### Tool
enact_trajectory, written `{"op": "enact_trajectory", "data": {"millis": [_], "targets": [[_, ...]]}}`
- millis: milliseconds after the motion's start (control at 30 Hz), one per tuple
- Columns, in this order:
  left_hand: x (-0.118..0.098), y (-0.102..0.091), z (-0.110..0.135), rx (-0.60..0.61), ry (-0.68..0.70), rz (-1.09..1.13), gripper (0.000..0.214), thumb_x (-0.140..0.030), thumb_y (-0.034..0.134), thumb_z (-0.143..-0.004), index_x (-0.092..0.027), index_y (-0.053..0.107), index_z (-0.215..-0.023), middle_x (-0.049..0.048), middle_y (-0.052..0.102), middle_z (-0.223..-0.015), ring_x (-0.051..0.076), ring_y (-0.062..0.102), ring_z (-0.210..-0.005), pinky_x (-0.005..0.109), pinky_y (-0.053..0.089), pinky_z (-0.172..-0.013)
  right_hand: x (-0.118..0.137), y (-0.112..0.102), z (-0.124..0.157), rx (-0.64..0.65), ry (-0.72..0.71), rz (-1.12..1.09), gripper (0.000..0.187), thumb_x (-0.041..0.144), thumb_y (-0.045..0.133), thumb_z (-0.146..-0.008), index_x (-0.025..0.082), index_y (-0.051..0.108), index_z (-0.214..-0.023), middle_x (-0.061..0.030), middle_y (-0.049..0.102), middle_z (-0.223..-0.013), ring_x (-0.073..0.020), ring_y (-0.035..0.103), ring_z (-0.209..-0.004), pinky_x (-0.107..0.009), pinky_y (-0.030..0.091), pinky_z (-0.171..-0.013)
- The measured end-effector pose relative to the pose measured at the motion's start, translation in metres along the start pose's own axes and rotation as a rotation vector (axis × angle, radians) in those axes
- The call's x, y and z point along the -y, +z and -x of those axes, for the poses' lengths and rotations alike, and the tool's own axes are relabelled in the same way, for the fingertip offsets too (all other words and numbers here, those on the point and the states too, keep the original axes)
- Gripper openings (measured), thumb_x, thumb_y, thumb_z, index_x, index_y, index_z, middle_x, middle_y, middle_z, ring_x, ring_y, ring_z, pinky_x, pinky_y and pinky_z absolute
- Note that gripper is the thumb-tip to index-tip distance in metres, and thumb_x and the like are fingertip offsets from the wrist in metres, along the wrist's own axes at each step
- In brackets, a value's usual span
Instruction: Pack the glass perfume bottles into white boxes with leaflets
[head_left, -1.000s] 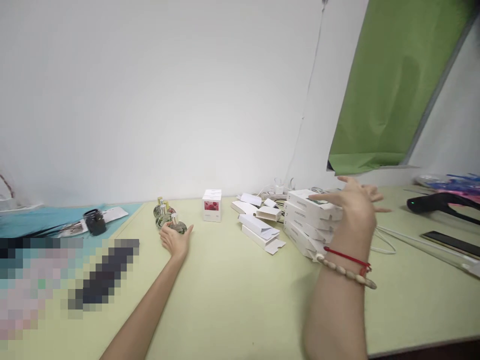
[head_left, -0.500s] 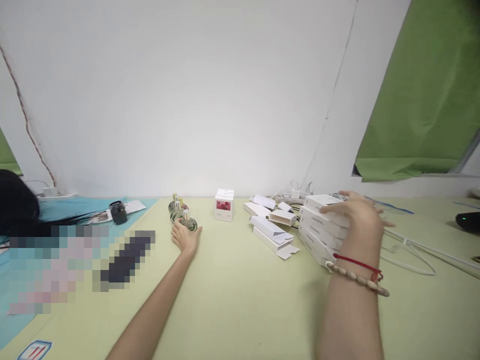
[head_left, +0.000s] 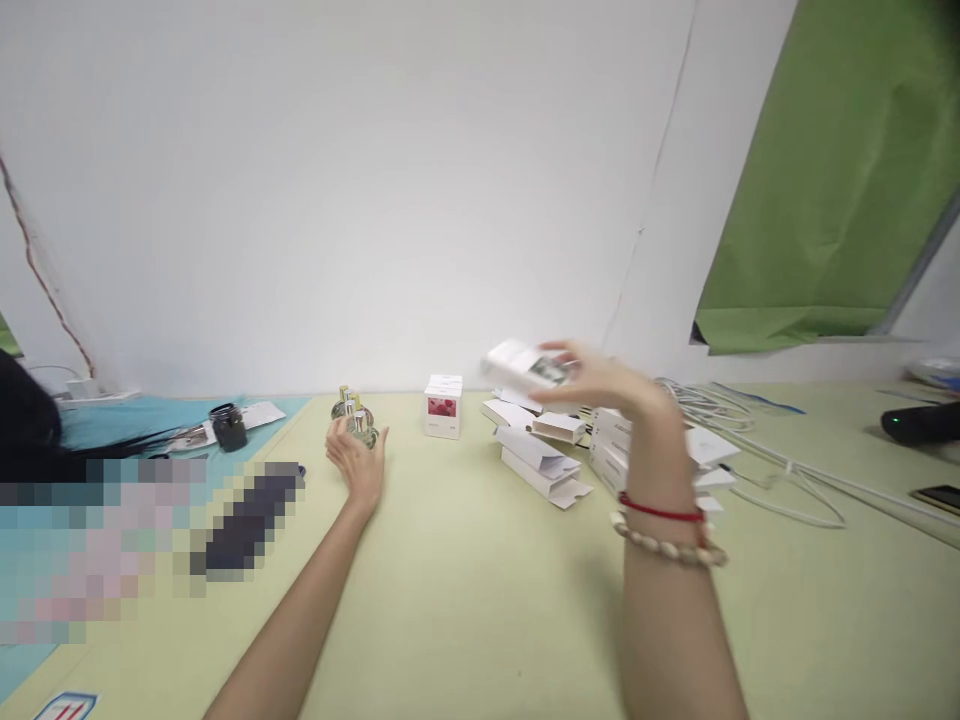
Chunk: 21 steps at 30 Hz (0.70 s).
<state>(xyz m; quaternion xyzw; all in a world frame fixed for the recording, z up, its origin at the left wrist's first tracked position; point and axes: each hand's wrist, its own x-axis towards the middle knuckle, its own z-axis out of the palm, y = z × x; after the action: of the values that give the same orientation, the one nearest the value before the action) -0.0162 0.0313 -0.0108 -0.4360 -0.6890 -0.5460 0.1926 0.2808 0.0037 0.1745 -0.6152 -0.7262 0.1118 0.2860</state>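
Observation:
My left hand (head_left: 358, 460) reaches to the small glass bottles (head_left: 351, 412) at the table's back left, with its fingers curled round the nearest bottle (head_left: 364, 430). My right hand (head_left: 600, 382), with a red cord and a bead bracelet on its wrist, holds a flat white box (head_left: 523, 364) in the air above the loose folded cartons (head_left: 536, 458). The stack of white boxes (head_left: 622, 452) stands just right of that hand. A white cube box with a red picture (head_left: 442, 406) sits between the bottles and the cartons.
White cables (head_left: 780, 470) lie right of the stack. A black device (head_left: 919, 422) and a dark phone (head_left: 934, 496) sit at the far right. A dark jar (head_left: 227, 426) stands on the blue mat (head_left: 112, 425) at left. A green curtain (head_left: 840, 180) hangs at upper right.
My right hand has lifted a white box off the stack and carried it up and to the left. My left hand has closed in on the nearest bottle.

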Motion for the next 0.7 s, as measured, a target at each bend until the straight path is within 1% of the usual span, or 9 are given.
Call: {"op": "enact_trajectory", "data": {"millis": [100,167,200,267,333,367,433,533,700], "targets": [[-0.018,-0.007,0.009,0.120,0.311,0.126,0.033,-0.031,0.044,-0.083,-0.017,0.037,-0.112,0.0127,0.044,-0.118,0.021,0.036,-0.118,0.038,0.026,-0.098,0.024,0.057,-0.020,0.531,-0.179,0.137,0.086,0.036,0.080,-0.042,0.031,0.046,-0.121,-0.0011,0.060,-0.107,-0.0179,0.059,-0.087,-0.024,0.046,-0.072],[-0.028,-0.010,0.017,0.304,0.484,0.175,0.027,-0.029,0.041,-0.084,-0.018,0.042,-0.109,0.0110,0.050,-0.113,0.020,0.041,-0.114,0.037,0.028,-0.097,0.030,0.089,-0.032,0.720,-0.179,0.174,0.095,0.036,0.082,-0.034,0.029,0.046,-0.121,-0.0021,0.061,-0.105,-0.0198,0.059,-0.089,-0.027,0.046,-0.074],[-0.032,-0.011,0.020,0.412,0.560,0.192,0.027,-0.030,0.043,-0.083,-0.018,0.045,-0.108,0.0102,0.051,-0.113,0.020,0.042,-0.113,0.036,0.029,-0.096,0.032,0.101,-0.037,0.741,-0.194,0.168,0.095,0.038,0.081,-0.034,0.029,0.045,-0.122,-0.0031,0.059,-0.110,-0.0205,0.059,-0.092,-0.027,0.046,-0.075],[-0.038,-0.012,0.025,0.616,0.655,0.233,0.030,-0.034,0.046,-0.081,-0.020,0.048,-0.107,0.0080,0.052,-0.113,0.020,0.045,-0.110,0.035,0.032,-0.094,0.030,0.111,-0.043,0.707,-0.251,0.134,0.094,0.042,0.079,-0.039,0.030,0.042,-0.124,-0.0052,0.052,-0.121,-0.0225,0.054,-0.102,-0.030,0.044,-0.081],[-0.041,-0.013,0.027,0.762,0.643,0.280,0.033,-0.038,0.048,-0.079,-0.022,0.050,-0.108,0.0052,0.054,-0.113,0.019,0.048,-0.106,0.034,0.035,-0.092,0.023,0.108,-0.047,0.607,-0.237,0.152,0.092,0.042,0.077,-0.043,0.031,0.040,-0.127,-0.0068,0.045,-0.130,-0.0257,0.048,-0.111,-0.034,0.042,-0.086],[-0.041,-0.013,0.028,0.808,0.608,0.302,0.034,-0.040,0.048,-0.079,-0.023,0.050,-0.108,0.0040,0.055,-0.112,0.019,0.050,-0.104,0.033,0.036,-0.091,0.018,0.103,-0.049,0.553,-0.185,0.190,0.091,0.041,0.077,-0.045,0.030,0.040,-0.127,-0.0077,0.042,-0.132,-0.0275,0.046,-0.114,-0.036,0.041,-0.087],[-0.041,-0.013,0.028,0.851,0.535,0.335,0.037,-0.041,0.049,-0.078,-0.023,0.050,-0.110,0.0031,0.056,-0.110,0.018,0.052,-0.101,0.033,0.038,-0.091,0.004,0.095,-0.053,0.467,-0.013,0.295,0.092,0.036,0.077,-0.045,0.028,0.039,-0.128,-0.0106,0.041,-0.133,-0.0311,0.045,-0.114,-0.042,0.042,-0.085],[-0.043,-0.017,0.027,0.863,0.512,0.359,0.039,-0.038,0.052,-0.076,-0.023,0.051,-0.111,0.0042,0.056,-0.112,0.019,0.051,-0.104,0.035,0.036,-0.094,-0.021,0.091,-0.061,0.429,0.192,0.397,0.097,0.031,0.078,-0.042,0.025,0.037,-0.130,-0.0146,0.041,-0.132,-0.0349,0.046,-0.112,-0.046,0.044,-0.080],[-0.052,-0.027,0.028,0.984,0.602,0.356,0.061,-0.044,0.063,-0.064,-0.024,0.045,-0.119,0.0060,0.052,-0.115,0.023,0.050,-0.105,0.035,0.038,-0.091,-0.053,0.105,-0.073,0.474,0.266,0.381,0.104,0.038,0.080,-0.035,0.026,0.037,-0.129,-0.0157,0.045,-0.128,-0.0350,0.052,-0.105,-0.045,0.046,-0.076]]}}
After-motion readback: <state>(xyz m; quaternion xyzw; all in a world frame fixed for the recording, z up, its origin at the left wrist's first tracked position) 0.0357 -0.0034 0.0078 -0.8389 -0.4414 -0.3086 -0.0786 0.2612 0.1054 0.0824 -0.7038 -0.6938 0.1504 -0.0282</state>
